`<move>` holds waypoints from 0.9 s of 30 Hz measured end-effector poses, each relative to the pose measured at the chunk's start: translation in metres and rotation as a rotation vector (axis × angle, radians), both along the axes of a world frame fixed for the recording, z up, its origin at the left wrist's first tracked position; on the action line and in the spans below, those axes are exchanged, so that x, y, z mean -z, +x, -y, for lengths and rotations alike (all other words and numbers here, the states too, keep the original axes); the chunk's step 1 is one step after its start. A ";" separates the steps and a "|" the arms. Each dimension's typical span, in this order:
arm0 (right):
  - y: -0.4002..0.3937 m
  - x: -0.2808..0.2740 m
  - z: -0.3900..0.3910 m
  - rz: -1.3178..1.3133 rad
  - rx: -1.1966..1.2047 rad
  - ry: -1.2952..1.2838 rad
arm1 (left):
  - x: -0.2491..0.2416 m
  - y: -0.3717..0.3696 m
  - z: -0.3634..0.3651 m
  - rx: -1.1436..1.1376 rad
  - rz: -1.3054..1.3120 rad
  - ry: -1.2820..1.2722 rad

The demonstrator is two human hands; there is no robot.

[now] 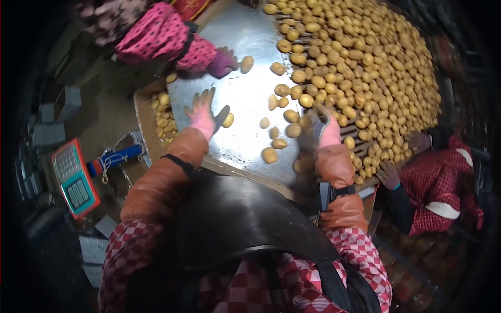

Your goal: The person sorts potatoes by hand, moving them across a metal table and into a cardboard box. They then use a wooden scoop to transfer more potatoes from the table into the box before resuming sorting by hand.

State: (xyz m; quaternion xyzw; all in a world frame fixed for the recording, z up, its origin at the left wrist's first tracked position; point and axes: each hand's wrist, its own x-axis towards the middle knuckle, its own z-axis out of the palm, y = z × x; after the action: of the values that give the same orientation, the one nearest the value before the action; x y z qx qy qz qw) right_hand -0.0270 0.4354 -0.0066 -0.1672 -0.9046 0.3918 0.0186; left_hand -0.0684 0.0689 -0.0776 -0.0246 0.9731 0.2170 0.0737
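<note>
My left hand (pixel 203 113), in a pink and grey glove, is over the metal sheet (pixel 235 47) with its fingers spread. One potato (pixel 228 120) lies beside its thumb. My right hand (pixel 325 127), gloved the same way, is at the near edge of the big potato heap (pixel 365 68). Its fingers point down among potatoes and are dark and blurred, so I cannot make out whether they grip one. Several loose potatoes lie on the sheet between my hands, among them a potato (pixel 269 155) near the front.
A co-worker's purple-gloved hand (pixel 223 62) is at the sheet's far left, near a potato (pixel 247 64). Another person's gloved hand (pixel 388 175) rests by the heap at right. A cardboard box (pixel 142 112) with potatoes stands below the sheet's left edge, near a digital scale (pixel 75 177).
</note>
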 end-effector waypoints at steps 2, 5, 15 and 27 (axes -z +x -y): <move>-0.023 -0.019 -0.018 -0.055 0.162 -0.243 | -0.005 -0.002 0.001 0.045 0.020 -0.028; -0.062 -0.012 -0.087 -0.025 0.306 0.073 | -0.016 -0.003 0.001 0.038 0.053 -0.008; -0.021 0.023 0.030 -0.192 -0.030 0.323 | 0.008 0.006 0.005 0.068 -0.068 0.069; 0.107 0.041 -0.045 0.463 0.330 0.630 | -0.018 0.026 -0.005 -0.082 0.096 0.461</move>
State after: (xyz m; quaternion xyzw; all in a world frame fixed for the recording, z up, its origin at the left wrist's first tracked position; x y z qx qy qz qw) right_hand 0.0795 0.4805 -0.0480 -0.3795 -0.9215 0.0402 -0.0723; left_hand -0.0427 0.0743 -0.0597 -0.0571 0.8913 0.4349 0.1148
